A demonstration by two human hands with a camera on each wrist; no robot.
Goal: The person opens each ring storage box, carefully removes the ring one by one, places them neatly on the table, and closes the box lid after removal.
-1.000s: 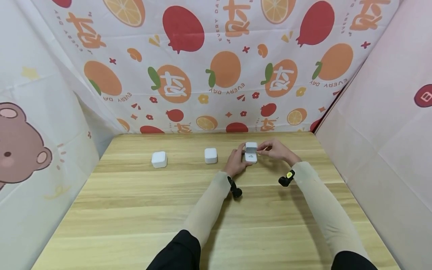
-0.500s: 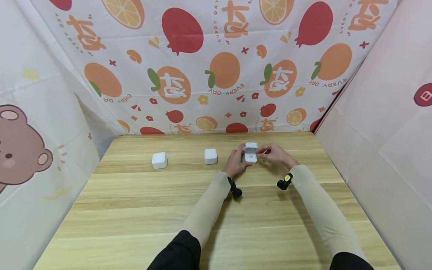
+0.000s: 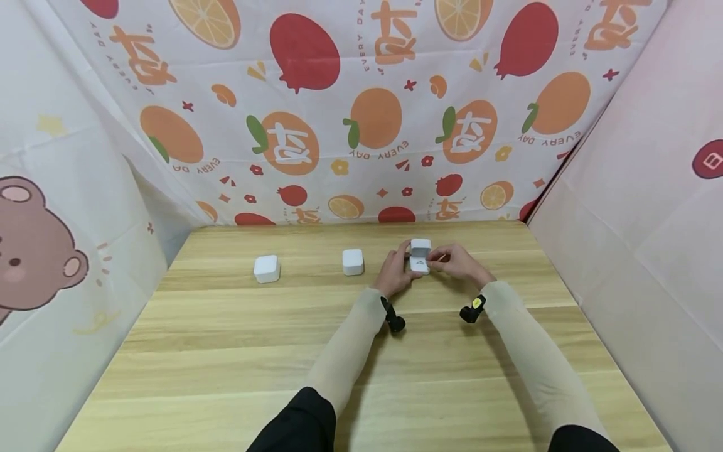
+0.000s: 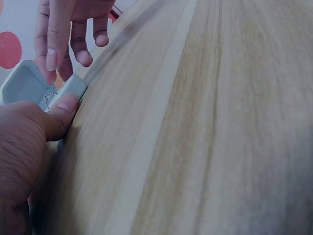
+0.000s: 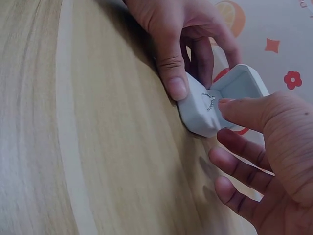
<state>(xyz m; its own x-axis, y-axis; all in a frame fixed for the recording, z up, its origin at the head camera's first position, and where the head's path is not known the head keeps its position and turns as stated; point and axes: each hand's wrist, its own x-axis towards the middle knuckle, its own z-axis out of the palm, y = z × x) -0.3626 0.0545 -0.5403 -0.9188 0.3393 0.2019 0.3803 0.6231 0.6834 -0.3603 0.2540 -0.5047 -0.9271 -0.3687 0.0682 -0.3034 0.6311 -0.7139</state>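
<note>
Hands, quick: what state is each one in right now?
Left hand: closed, holding the open white box.
Right hand: open, fingertips close by the ring; can't tell if they touch it.

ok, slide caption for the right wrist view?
Left grip holding an open white ring box on the wooden table, right grip open beside the ring inside.

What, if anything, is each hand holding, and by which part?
Left hand: the open box, by its base, thumb in front. Right hand: nothing visibly held, though close to the ring.
</note>
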